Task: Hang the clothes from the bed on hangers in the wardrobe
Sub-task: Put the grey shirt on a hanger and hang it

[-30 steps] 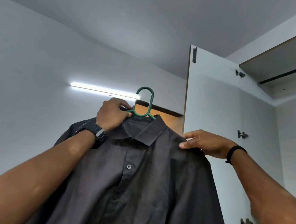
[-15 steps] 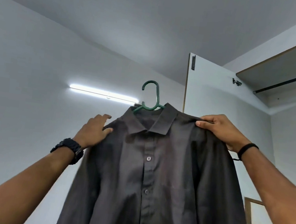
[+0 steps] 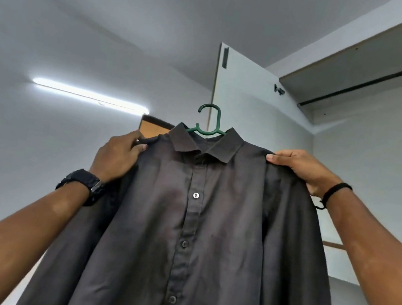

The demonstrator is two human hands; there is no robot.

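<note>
the left hand (image 3: 118, 154), which half a second ago lay flat and lower on the cloth, now grips the left shoulder of the dark grey button-up shirt (image 3: 191, 229), while the right hand (image 3: 297, 166) still pinches the other shoulder, both hands holding it up in the air. the shirt sits on a green plastic hanger (image 3: 208, 123) whose hook now stands upright rather than tilted. behind are the open white wardrobe door (image 3: 248, 107), the dark hanging rail (image 3: 377, 82) up right, well apart from the hook, and a lit tube light (image 3: 88, 95) on the wall.
</note>
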